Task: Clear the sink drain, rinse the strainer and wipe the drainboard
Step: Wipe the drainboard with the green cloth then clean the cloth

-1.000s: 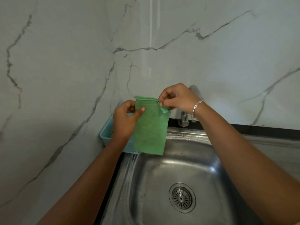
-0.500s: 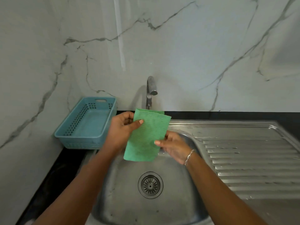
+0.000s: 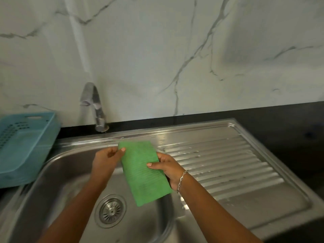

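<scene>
A folded green cloth [image 3: 142,172] hangs over the steel sink basin [image 3: 57,174], held by both hands. My left hand [image 3: 105,162] pinches its upper left edge. My right hand [image 3: 168,167] grips its right side, thumb on the front, with a bracelet at the wrist. The round metal strainer [image 3: 110,211] sits in the drain at the basin's bottom, below the cloth. The ribbed steel drainboard [image 3: 228,163] lies to the right of the basin with small water drops on it.
A chrome tap [image 3: 94,106] stands behind the basin against the marble wall. A blue plastic basket [image 3: 22,146] rests on the black counter at the left. The black counter [image 3: 298,137] continues at the right of the drainboard.
The view has swung right and down, bringing the drainboard into view. The cloth and both hands have dropped from near the basket to above the basin, and my right hand moved to the cloth's right side.
</scene>
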`<state>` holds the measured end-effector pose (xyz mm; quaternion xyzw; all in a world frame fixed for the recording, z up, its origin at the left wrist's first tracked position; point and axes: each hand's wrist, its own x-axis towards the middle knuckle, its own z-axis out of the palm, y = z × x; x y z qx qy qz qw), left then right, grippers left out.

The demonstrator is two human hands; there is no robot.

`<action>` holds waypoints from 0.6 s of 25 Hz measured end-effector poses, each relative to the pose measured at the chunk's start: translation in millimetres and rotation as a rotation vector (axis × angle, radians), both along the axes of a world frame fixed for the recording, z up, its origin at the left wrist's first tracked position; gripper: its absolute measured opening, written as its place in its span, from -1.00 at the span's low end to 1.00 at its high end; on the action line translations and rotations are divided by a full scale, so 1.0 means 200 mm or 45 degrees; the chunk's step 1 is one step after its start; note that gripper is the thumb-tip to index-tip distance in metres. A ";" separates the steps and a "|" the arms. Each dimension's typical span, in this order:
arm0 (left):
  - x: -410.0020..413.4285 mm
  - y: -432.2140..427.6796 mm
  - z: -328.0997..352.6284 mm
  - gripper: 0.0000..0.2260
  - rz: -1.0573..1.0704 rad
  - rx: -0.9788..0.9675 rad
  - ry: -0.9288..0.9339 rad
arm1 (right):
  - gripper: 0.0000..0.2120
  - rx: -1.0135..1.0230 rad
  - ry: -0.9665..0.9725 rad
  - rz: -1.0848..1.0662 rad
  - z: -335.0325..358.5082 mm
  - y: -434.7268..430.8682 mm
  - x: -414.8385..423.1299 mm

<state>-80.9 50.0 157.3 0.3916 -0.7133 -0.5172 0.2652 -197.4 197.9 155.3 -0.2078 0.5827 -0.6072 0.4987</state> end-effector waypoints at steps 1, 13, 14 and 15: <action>-0.05 0.03 -0.02 -0.87 0.005 -0.236 -0.179 | -0.67 0.024 0.012 -0.026 0.02 0.06 -0.05; -0.36 0.30 -0.20 -0.69 -0.504 -0.726 -0.445 | -0.71 0.886 1.082 -0.586 0.21 1.31 -0.84; -0.36 0.32 -0.21 -0.70 -0.518 -0.731 -0.436 | -0.71 1.141 1.332 -0.523 0.20 1.38 -0.90; -0.37 0.33 -0.21 -0.71 -0.535 -0.738 -0.415 | -0.72 1.381 1.534 -0.454 0.19 1.43 -0.94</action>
